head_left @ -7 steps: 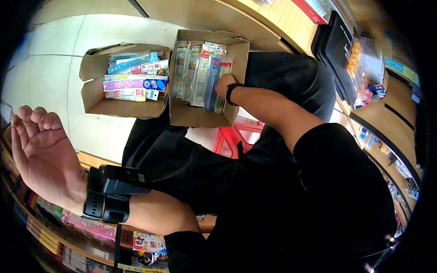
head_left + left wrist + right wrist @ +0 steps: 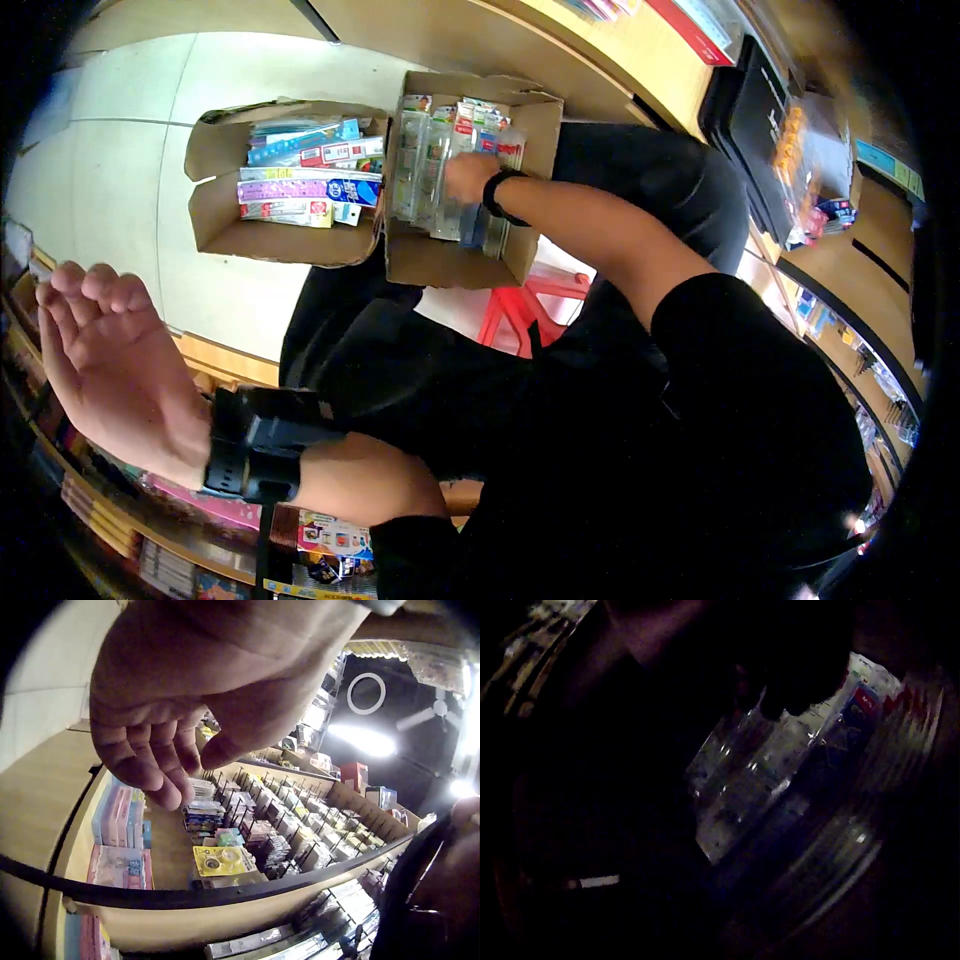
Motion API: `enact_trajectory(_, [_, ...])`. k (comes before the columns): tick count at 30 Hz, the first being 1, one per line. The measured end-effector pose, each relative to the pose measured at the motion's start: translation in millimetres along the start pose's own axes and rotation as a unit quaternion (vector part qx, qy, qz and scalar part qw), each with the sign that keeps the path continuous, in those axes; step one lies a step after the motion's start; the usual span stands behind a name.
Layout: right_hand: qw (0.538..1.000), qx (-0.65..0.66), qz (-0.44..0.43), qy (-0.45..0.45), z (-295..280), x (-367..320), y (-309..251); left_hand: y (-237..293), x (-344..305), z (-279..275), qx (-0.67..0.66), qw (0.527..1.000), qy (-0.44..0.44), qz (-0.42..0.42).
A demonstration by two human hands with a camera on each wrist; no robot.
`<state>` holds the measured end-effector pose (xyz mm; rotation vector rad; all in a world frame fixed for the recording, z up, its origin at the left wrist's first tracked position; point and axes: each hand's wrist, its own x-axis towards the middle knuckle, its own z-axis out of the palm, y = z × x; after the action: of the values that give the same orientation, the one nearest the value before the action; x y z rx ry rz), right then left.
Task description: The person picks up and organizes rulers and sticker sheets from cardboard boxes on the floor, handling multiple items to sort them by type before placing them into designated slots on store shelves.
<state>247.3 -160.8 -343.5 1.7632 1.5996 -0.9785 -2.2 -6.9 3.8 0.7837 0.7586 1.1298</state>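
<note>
Clear plastic packs (image 2: 433,175) lie beneath the fingers of a right hand (image 2: 473,178), inside a cardboard box (image 2: 450,265) just beyond a red stool (image 2: 520,310). Farther from the stool, a second box (image 2: 215,218) holds colorful packets (image 2: 285,190). The right fingers are blurred, their grip impossible to tell; the left hand (image 2: 135,375), well apart from the stool, is empty, fingers loosely bent, side by side.

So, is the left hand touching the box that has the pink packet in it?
Apart. The head view shows it: pale floor is visible between the open left hand and the box.
</note>
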Motion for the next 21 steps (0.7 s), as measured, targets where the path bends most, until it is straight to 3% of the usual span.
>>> enact_trajectory(2, [0.973,0.184,0.033,0.133,-16,27,2,-3,-2,3,0.008,1.000,-0.004,0.006])
enact_trajectory(3, [0.973,0.185,0.031,0.135,-19,36,3,-6,-5,6,0.011,1.000,0.006,-0.003])
enact_trajectory(5, [0.962,0.146,0.072,0.221,-16,56,4,-15,-8,11,0.020,0.999,0.035,-0.015])
enact_trajectory(9, [0.905,0.036,0.138,0.402,16,105,10,-15,-9,14,0.048,0.999,0.002,-0.024])
enact_trajectory(10, [0.907,0.037,0.135,0.398,26,119,17,-16,-8,14,0.051,0.998,0.006,-0.027])
enact_trajectory(12, [0.949,0.108,0.104,0.277,-1,106,27,-17,-8,16,0.082,0.994,0.067,0.001])
enact_trajectory(13, [0.871,0.090,0.110,0.470,36,137,34,-18,-7,15,0.077,0.995,0.059,-0.001])
enact_trajectory(14, [0.871,0.090,0.109,0.471,51,156,41,-17,-6,14,0.077,0.995,0.059,0.000])
enact_trajectory(15, [0.772,0.408,0.041,0.485,61,170,48,-16,-5,13,0.048,0.998,0.013,-0.030])
enact_trajectory(16, [0.585,0.679,-0.032,0.443,69,181,52,-16,-5,13,0.020,0.997,-0.033,-0.061])
enact_trajectory(17, [0.585,0.678,-0.033,0.444,77,192,52,-17,-5,13,0.019,0.997,-0.034,-0.060])
enact_trajectory(18, [0.788,0.358,0.066,0.497,85,204,49,-18,-4,14,0.017,0.997,-0.031,-0.061])
enact_trajectory(19, [0.867,-0.017,0.154,0.473,85,208,45,-19,-4,15,0.015,0.998,-0.029,-0.062])
enact_trajectory(21, [0.858,0.015,0.112,0.500,81,202,48,-20,-6,17,0.022,0.998,-0.025,-0.056])
